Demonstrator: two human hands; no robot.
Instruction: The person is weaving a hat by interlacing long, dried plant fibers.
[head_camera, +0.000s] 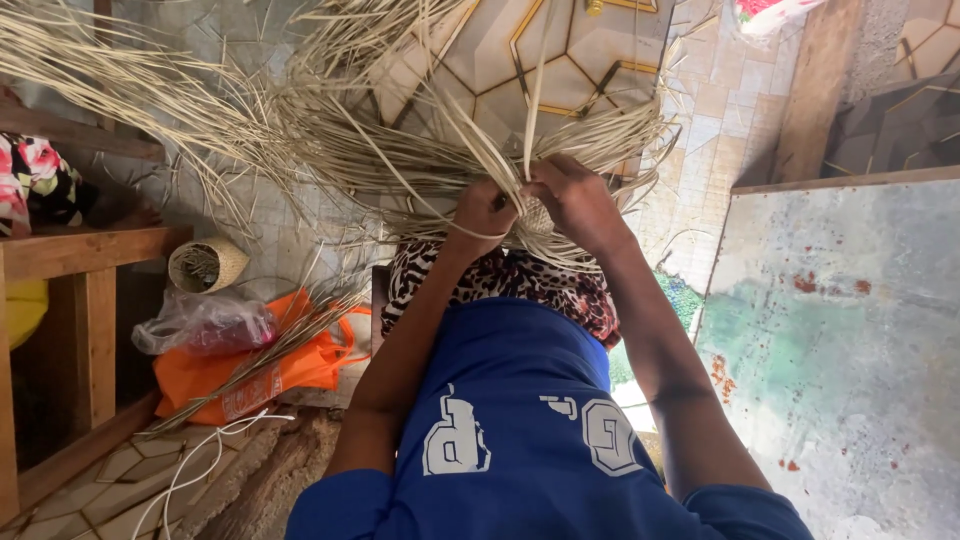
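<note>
**Both hands at the woven centre, strands fan away from you**

Your left hand (483, 212) and right hand (572, 200) are close together, nearly touching, over your lap. Between them sits the small woven start (538, 215), only a little patch of it shows betw. the fingers. Left hand is closed in a fist around pale strands; one thin strand goes over the wrist area. Right hand is also closed, fingers pinched on strands at the top of the woven patch. So both hands hold, none is wide.

The relation that matters: the loose straw strands (420, 150) go out from the hands like a fan, mostly up and to the left in the head view, i.e. away from your body. Long axis of the biggest bundle (120, 80) runs toward the upper left corner. A shorter part spreads right (630, 140). The free ends are far from the hands; the bound ends are inside your grip. Left hand is nearer to the big bundle, right hand nearer to the short right spread.

Beside you on the floor, well apart to the left: a small finished basket (207, 264), an orange bag (270, 370) w/ spare straw stalks (270, 355) lying across it, and a clear plastic bag (200, 322).
</note>
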